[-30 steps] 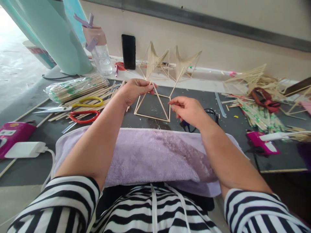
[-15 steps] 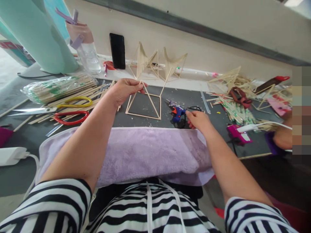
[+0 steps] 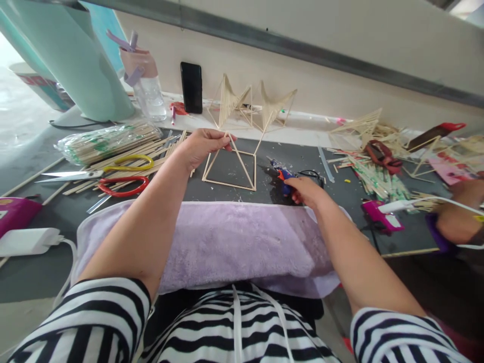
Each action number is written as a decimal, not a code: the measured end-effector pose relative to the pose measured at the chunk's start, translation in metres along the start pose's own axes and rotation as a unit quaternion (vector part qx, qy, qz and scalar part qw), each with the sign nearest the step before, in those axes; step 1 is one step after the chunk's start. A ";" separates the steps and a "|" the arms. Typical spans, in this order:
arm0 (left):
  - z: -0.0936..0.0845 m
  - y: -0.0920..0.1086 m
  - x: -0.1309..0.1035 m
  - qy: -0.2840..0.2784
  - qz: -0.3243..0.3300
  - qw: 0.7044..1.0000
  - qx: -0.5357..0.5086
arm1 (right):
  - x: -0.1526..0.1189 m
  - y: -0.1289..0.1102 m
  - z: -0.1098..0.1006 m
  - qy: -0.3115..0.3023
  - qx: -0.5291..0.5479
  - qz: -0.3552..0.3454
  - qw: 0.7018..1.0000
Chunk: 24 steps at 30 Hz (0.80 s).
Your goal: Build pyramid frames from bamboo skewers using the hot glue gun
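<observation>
My left hand (image 3: 204,145) pinches the top of a wooden stick frame (image 3: 229,185), where slanting sticks meet above a four-sided base on the dark table. To the right of the frame, my right hand (image 3: 307,190) is closed round the handle of a blue glue gun (image 3: 286,176) with an orange trigger. The gun's nozzle points up and left, apart from the frame. My palm and fingers hide part of the handle. Behind the frame stand two finished-looking stick models (image 3: 229,103) with curved rows of sticks.
Scissors (image 3: 123,185), loose sticks and a bagged stick bundle (image 3: 109,143) lie at left. A phone (image 3: 191,88) and a water bottle (image 3: 147,91) stand behind. A purple towel (image 3: 234,247) covers the near edge. At right are a magenta box (image 3: 381,217) and another person's arm (image 3: 459,214).
My right hand has moved from the rear of the glue gun to wrap its handle. My left hand still pinches the frame's top. The whole view has shifted slightly.
</observation>
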<state>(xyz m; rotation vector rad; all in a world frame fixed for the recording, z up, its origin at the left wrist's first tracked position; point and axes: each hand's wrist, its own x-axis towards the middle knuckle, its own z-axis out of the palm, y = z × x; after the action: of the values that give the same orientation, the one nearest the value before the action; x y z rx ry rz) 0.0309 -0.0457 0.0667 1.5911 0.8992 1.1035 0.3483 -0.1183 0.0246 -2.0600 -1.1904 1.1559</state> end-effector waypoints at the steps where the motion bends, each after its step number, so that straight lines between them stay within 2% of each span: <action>1: 0.000 0.000 0.000 -0.002 0.001 1.000 0.001 | -0.001 0.001 -0.002 -0.013 0.045 -0.005 0.999; 6: 0.000 0.000 -0.001 -0.013 0.015 1.000 0.001 | -0.016 -0.007 -0.010 -0.061 0.278 -0.038 0.958; 9: 0.000 0.001 -0.003 -0.010 0.006 1.000 -0.002 | -0.031 -0.024 -0.010 -0.067 0.337 -0.122 0.931; 13: 0.000 0.002 -0.004 0.003 -0.015 1.000 0.001 | -0.048 -0.056 -0.002 0.025 0.273 -0.295 0.915; 16: 0.000 0.001 -0.003 -0.001 -0.017 1.000 0.004 | -0.053 -0.082 0.007 0.045 0.232 -0.393 0.889; 20: 0.000 0.001 -0.003 -0.003 -0.017 1.000 0.005 | -0.051 -0.107 0.022 0.063 0.140 -0.463 0.873; 24: 0.000 0.002 -0.005 -0.001 0.006 1.000 0.022 | -0.045 -0.111 0.033 0.041 0.127 -0.494 0.859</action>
<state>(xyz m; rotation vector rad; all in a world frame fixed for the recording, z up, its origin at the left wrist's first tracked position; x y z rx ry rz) 0.0295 -0.0514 0.0675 1.6362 0.9189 1.0969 0.2581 -0.1012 0.1088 -0.9997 -1.6301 0.6356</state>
